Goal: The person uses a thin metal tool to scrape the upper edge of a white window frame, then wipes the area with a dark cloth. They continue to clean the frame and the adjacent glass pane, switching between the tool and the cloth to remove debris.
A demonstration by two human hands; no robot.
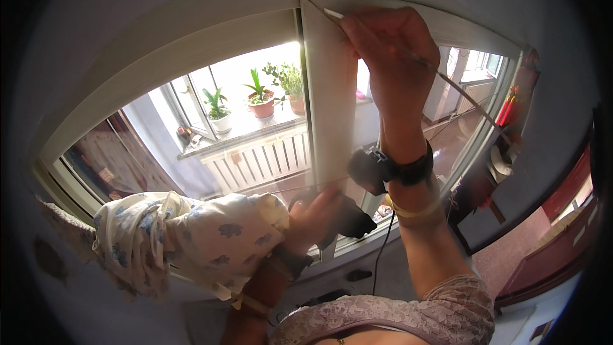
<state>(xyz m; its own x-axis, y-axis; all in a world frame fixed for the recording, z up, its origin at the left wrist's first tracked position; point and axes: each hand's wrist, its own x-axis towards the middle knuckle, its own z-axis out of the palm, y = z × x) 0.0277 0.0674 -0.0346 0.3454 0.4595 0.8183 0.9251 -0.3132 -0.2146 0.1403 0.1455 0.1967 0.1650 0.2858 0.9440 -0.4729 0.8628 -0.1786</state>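
Note:
My right hand (400,45) is raised at the upper corner of the white window frame (330,105). It is shut on a thin rod (462,88), whose pale tip lies near the frame's top joint. The rod's other end slants down to the right. Lower down, my left hand (311,218) appears closed around a dark, soft-looking object (354,220); blur hides its exact form. Bunched cream fabric with blue flowers (225,232) lies beside that hand, over the lower left of the window. Both wrists carry black straps, and a device (371,167) sits on the right one.
Beyond the glass, potted plants (261,103) stand on a sill above a white radiator (261,158). Red tassels (507,108) hang on the right wall. A black cable (383,258) hangs below my right wrist. Dark red furniture (541,268) stands at lower right.

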